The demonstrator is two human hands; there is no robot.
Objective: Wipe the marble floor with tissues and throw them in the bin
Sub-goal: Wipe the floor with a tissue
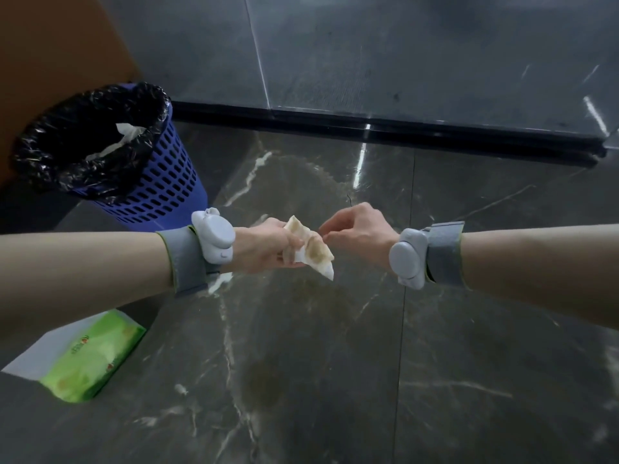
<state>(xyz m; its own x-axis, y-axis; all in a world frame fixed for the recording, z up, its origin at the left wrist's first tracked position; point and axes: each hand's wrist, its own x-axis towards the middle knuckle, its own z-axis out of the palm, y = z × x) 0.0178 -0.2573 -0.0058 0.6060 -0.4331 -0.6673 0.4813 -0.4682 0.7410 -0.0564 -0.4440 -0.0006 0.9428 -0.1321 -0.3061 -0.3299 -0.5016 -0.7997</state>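
My left hand (264,244) grips a folded white tissue (313,251) stained brown, held above the dark marble floor (318,346). My right hand (356,226) is just to the right of it, fingers curled, fingertips at the tissue's right edge; whether they pinch it I cannot tell. A blue perforated bin (167,182) with a black liner stands at the left, a white tissue (124,139) lying inside it.
A green tissue pack (92,356) lies on the floor at lower left, on a white sheet. A brown panel stands behind the bin. A black threshold strip (385,128) crosses the floor ahead, with glossy dark wall panels beyond. A faint brownish smear marks the marble below my hands.
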